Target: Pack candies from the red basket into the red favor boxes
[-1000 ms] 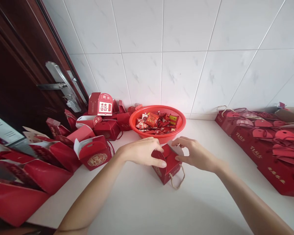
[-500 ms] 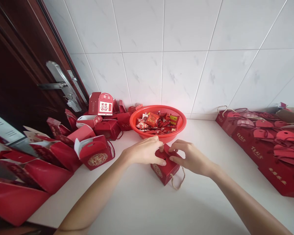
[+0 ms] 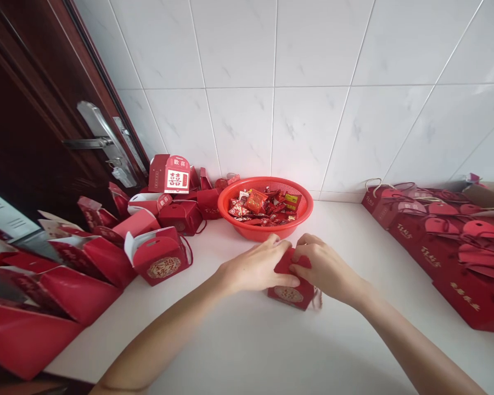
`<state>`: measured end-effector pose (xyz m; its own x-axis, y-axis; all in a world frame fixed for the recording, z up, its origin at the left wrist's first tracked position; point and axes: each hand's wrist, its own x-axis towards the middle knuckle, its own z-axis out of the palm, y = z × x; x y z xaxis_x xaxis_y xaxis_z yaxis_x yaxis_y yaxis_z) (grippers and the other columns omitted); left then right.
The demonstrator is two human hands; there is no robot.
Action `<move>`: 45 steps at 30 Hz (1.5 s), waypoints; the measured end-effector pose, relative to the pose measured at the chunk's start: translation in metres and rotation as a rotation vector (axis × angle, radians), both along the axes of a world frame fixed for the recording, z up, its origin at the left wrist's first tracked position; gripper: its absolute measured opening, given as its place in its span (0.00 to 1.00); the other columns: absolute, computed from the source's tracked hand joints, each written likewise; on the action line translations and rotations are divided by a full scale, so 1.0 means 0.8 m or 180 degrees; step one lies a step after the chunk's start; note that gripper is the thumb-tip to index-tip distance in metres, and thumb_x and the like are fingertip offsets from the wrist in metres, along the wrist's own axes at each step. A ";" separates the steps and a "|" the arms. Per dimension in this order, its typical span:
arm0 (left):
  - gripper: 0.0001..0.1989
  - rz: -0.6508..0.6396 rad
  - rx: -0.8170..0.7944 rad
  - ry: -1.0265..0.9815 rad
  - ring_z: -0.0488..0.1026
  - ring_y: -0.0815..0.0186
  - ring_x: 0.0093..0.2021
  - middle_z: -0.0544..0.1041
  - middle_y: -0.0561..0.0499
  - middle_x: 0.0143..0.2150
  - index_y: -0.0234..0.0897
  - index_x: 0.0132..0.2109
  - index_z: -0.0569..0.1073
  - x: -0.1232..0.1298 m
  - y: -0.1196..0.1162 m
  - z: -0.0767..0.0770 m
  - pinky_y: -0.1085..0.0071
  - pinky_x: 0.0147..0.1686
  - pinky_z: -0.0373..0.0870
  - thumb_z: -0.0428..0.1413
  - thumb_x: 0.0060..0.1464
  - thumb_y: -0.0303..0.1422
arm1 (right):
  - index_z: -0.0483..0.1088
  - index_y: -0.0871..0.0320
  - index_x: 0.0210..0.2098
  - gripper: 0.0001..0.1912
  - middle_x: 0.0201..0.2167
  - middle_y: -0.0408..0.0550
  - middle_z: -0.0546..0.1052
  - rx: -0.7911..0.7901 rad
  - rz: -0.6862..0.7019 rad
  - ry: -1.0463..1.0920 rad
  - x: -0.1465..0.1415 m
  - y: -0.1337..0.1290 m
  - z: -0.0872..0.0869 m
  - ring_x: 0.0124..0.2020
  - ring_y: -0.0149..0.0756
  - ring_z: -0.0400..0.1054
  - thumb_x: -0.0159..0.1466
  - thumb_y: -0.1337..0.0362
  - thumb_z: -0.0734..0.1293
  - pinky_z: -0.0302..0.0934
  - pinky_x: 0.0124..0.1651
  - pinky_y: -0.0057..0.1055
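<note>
A small red gift box with a gold round emblem stands on the white tabletop, a pale cord handle hanging at its right side. My left hand grips its left part, thumb along the front top edge and fingers at the back. My right hand has its fingers curled on the top flaps, pinching near the right edge. Both hands cover much of the lid, so how the flaps sit is partly hidden. Just behind the box is a red plastic basket holding wrapped candies.
Several red boxes with raised flaps crowd the left side. Along the right, rows of closed red boxes with cord handles stand together. A tiled wall rises behind, and a dark door with a metal handle is at the left.
The box has turned so its emblem side faces me more, and it has shifted slightly right. Both hands moved right with it, keeping hold of its top.
</note>
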<state>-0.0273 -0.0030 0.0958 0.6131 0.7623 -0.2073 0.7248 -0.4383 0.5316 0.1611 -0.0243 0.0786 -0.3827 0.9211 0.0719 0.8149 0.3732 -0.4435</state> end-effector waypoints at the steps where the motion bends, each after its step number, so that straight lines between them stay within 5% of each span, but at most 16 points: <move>1: 0.26 -0.0042 -0.0038 -0.0033 0.71 0.53 0.53 0.68 0.46 0.53 0.45 0.54 0.68 0.001 -0.002 0.000 0.64 0.45 0.69 0.59 0.53 0.52 | 0.68 0.57 0.22 0.12 0.33 0.48 0.70 0.0016 0.0003 -0.0075 0.001 -0.001 0.002 0.32 0.36 0.66 0.61 0.73 0.64 0.60 0.34 0.32; 8: 0.38 -0.0241 -0.0094 -0.0094 0.67 0.48 0.62 0.62 0.45 0.66 0.52 0.63 0.64 -0.003 0.001 0.008 0.61 0.52 0.68 0.64 0.47 0.52 | 0.63 0.56 0.21 0.15 0.33 0.47 0.68 0.0276 0.0374 -0.0406 0.012 0.002 0.014 0.32 0.35 0.65 0.62 0.76 0.60 0.61 0.38 0.35; 14: 0.35 -0.0326 0.0067 -0.0177 0.65 0.49 0.63 0.69 0.44 0.62 0.46 0.62 0.65 0.001 0.003 0.005 0.59 0.56 0.66 0.63 0.50 0.51 | 0.68 0.56 0.29 0.12 0.38 0.48 0.70 0.0431 0.0531 -0.0362 0.029 0.005 0.024 0.36 0.37 0.66 0.67 0.71 0.59 0.62 0.48 0.43; 19: 0.40 -0.0371 0.0179 -0.0251 0.57 0.46 0.69 0.64 0.44 0.67 0.48 0.66 0.61 0.003 0.007 -0.002 0.55 0.62 0.60 0.62 0.50 0.52 | 0.67 0.56 0.27 0.12 0.37 0.48 0.71 0.0374 0.0531 -0.0280 0.030 0.010 0.018 0.34 0.36 0.67 0.66 0.69 0.61 0.62 0.46 0.41; 23: 0.37 -0.0364 -0.0007 -0.0141 0.67 0.48 0.61 0.67 0.45 0.62 0.53 0.66 0.63 0.004 0.011 -0.007 0.59 0.54 0.67 0.62 0.51 0.50 | 0.69 0.56 0.28 0.07 0.38 0.48 0.72 -0.0002 0.0496 -0.0038 0.035 0.018 0.011 0.33 0.35 0.68 0.63 0.69 0.64 0.64 0.38 0.35; 26: 0.36 -0.0335 -0.0070 -0.0103 0.70 0.50 0.58 0.69 0.46 0.58 0.56 0.66 0.63 0.006 0.013 -0.009 0.61 0.50 0.69 0.62 0.51 0.50 | 0.71 0.55 0.33 0.02 0.41 0.48 0.75 -0.0203 0.0454 0.0465 0.051 0.029 0.010 0.39 0.38 0.71 0.62 0.65 0.66 0.66 0.43 0.36; 31: 0.38 -0.0326 -0.0076 -0.0052 0.69 0.49 0.59 0.67 0.47 0.61 0.56 0.67 0.62 0.005 0.014 -0.011 0.63 0.47 0.70 0.61 0.50 0.52 | 0.74 0.56 0.37 0.11 0.40 0.50 0.78 -0.1017 0.0139 0.0733 0.087 0.053 0.008 0.43 0.42 0.74 0.59 0.56 0.69 0.68 0.45 0.38; 35: 0.38 -0.0274 -0.0106 0.0002 0.69 0.48 0.59 0.66 0.47 0.62 0.56 0.67 0.62 0.005 0.013 -0.009 0.62 0.48 0.70 0.60 0.50 0.52 | 0.77 0.55 0.44 0.21 0.45 0.50 0.79 -0.1682 0.0352 0.0877 0.100 0.062 0.004 0.47 0.43 0.72 0.57 0.49 0.72 0.66 0.49 0.37; 41: 0.40 -0.0231 -0.0116 0.0034 0.67 0.48 0.60 0.63 0.45 0.64 0.55 0.68 0.61 0.004 0.017 -0.010 0.59 0.52 0.68 0.61 0.50 0.54 | 0.76 0.58 0.26 0.23 0.29 0.45 0.76 -0.2152 0.0547 0.0877 0.105 0.066 -0.005 0.35 0.36 0.67 0.56 0.42 0.71 0.62 0.46 0.35; 45: 0.40 -0.0097 -0.0011 -0.0111 0.67 0.49 0.60 0.64 0.45 0.60 0.53 0.68 0.63 0.005 0.024 -0.019 0.59 0.53 0.69 0.61 0.49 0.54 | 0.73 0.59 0.22 0.22 0.22 0.42 0.73 -0.2206 0.0431 0.1715 0.113 0.070 -0.005 0.28 0.32 0.65 0.49 0.46 0.77 0.62 0.41 0.33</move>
<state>-0.0229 0.0163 0.0806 0.6430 0.7424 -0.1881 0.6921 -0.4580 0.5579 0.2518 0.0318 0.0743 -0.5667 0.7738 -0.2832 0.3986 -0.0434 -0.9161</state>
